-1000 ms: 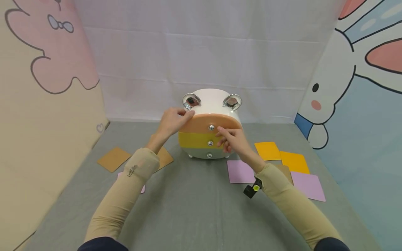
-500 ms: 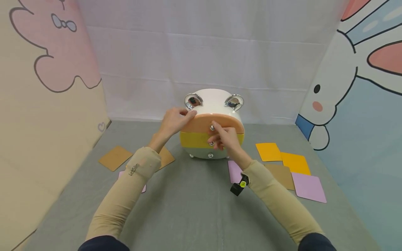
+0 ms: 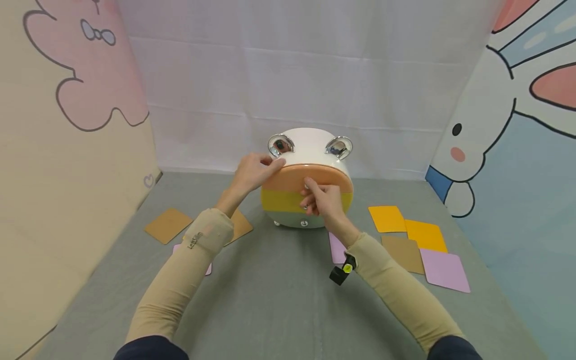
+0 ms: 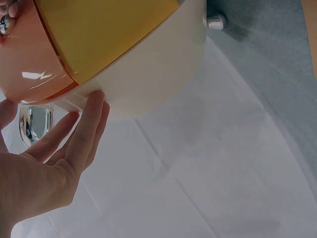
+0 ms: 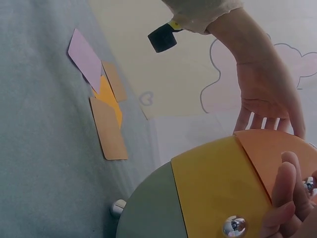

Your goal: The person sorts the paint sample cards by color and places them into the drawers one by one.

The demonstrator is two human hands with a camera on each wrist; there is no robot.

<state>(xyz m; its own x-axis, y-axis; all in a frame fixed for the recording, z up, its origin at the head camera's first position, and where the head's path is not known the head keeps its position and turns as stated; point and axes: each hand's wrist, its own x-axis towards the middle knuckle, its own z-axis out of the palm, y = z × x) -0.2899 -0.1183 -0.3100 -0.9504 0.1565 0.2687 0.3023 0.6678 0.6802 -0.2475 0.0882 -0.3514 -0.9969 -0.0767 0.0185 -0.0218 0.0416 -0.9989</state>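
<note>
And the right hand (image 3: 325, 201) has arrived! A second ago it hung just right of the small round chrome knob (image 4: 6, 26) on the orange top drawer front (image 3: 285, 178); now its grip is together, thumb and finger pinching that knob. The left hand (image 3: 254, 173) hasn't budged, grip spread, fingers against the side of the glossy white rounded cabinet (image 3: 308, 145), thumb by the orange front's upper left edge. The cabinet stands upright towards the back of the grey cloth-covered desk (image 3: 270, 300), yellow drawer front (image 3: 279, 201) and grey-green drawer front (image 3: 288, 219) below the orange. Over right, the beige sleeve (image 3: 402, 286) has swung inward, hiding more of a flat lilac card (image 3: 335, 252) and baring more of a square brown card (image 3: 405, 254).
</note>
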